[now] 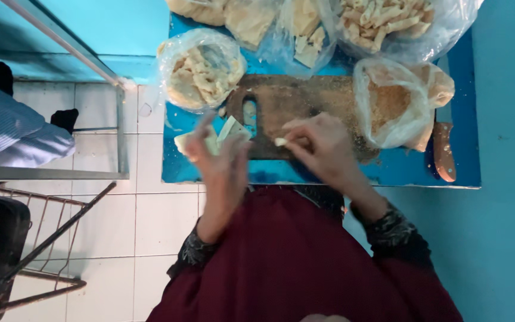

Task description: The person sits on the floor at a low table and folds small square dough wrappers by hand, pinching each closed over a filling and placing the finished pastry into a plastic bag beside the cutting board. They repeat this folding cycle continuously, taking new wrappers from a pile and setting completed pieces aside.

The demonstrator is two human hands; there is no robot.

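Observation:
My left hand (220, 160) holds a few pale, flat sheets of dough (229, 128) over the near left corner of a worn wooden cutting board (293, 98). My right hand (319, 149) pinches a small pale piece (280, 142) between its fingertips, just above the board's near edge. Both hands are blurred by motion. The board lies on a small blue table (388, 173).
Clear plastic bags of pale strips (201, 71) (382, 21) and one of brown crumbs (391, 101) surround the board. A wooden-handled knife (442, 149) lies at the right. Another person's legs in dark socks (7, 119) and a metal rack (43, 238) are on the left, over white floor tiles.

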